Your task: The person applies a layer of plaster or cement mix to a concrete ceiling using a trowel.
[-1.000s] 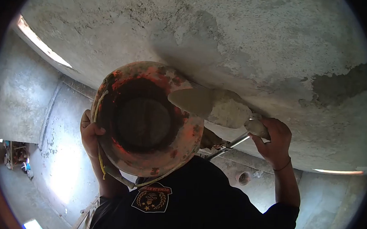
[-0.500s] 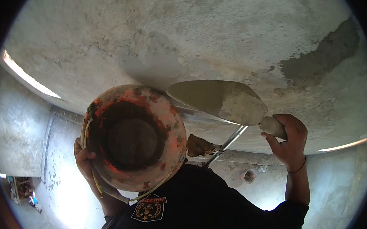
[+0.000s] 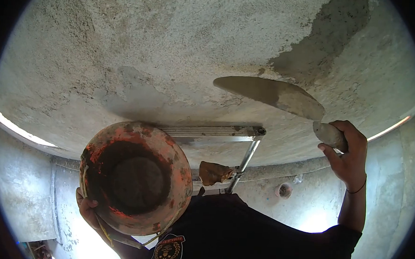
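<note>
My left hand (image 3: 87,206) grips a worn orange bucket (image 3: 180,175) by its rim at the left. Grey cement coats the bucket, and its mouth faces me, with a yellowish cord and a handle along its lower side. On the right, my right hand (image 3: 354,153) is closed around the thick grey handle of a trowel (image 3: 275,96). The long rounded blade points left, its far half darker and wet-looking. It overlaps the rough cement wall (image 3: 174,38) in this view, just below a dark damp patch (image 3: 324,42).
Below the trowel stands a metal ladder (image 3: 207,133) with a brown, crumpled-looking object (image 3: 214,173) beside its rail. A small round container (image 3: 284,190) sits farther down. Bright gaps of light show at the left and right edges.
The view has shifted, showing more of the ladder's top. The trowel and my right hand sit farther right, with the blade tilted more edge-on. The bucket appears lower and farther left.
</note>
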{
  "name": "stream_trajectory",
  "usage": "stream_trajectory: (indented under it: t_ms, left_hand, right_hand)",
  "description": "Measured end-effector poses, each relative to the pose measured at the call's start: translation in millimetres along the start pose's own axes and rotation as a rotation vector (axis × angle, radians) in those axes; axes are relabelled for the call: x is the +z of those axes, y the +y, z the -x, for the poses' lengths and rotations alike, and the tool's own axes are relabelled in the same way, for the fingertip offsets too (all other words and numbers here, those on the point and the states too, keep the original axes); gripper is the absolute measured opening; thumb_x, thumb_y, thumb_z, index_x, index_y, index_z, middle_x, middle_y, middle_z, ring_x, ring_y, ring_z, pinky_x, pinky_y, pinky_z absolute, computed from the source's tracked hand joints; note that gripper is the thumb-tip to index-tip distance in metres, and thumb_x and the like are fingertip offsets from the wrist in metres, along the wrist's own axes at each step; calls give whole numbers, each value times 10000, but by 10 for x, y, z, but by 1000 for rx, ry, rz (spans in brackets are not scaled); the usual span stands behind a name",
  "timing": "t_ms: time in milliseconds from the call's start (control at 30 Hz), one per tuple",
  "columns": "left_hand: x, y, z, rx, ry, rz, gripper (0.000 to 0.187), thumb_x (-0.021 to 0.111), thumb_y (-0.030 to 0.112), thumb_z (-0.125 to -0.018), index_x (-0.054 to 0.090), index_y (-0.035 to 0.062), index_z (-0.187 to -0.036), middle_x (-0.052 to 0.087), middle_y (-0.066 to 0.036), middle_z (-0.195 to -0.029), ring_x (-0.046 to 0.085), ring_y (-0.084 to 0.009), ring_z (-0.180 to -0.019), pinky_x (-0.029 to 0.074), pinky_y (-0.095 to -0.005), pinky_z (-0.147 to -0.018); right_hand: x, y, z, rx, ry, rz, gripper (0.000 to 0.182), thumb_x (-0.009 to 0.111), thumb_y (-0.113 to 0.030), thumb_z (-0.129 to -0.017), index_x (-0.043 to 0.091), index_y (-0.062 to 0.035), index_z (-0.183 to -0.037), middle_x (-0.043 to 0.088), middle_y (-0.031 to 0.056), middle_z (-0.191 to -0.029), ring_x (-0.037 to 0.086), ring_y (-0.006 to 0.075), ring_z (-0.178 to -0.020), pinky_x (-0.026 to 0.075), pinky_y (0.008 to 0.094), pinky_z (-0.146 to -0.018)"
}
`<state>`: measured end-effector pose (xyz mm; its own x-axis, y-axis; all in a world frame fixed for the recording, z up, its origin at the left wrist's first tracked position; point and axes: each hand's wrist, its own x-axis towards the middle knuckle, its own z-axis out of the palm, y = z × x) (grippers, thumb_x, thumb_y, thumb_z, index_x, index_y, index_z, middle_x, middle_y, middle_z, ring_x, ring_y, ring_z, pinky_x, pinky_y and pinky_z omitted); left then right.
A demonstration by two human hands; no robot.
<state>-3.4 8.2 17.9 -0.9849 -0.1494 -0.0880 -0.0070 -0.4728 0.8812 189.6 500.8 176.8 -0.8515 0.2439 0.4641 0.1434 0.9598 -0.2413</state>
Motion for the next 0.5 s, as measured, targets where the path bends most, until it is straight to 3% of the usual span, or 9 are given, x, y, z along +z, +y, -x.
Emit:
stream_trajectory:
  t_ms: [500]
  left_hand:
    - [3,6,35,-8,14,-13,282,414,30,-528,448,37,-807,591,-123,-885,567,-225,-791,499,-312,-850]
  right_hand:
    - [311,84,28,7,-109,-42,402,826,-191,-688,615,-23,-986,665,152,-866,676,289,-719,519,349,-627]
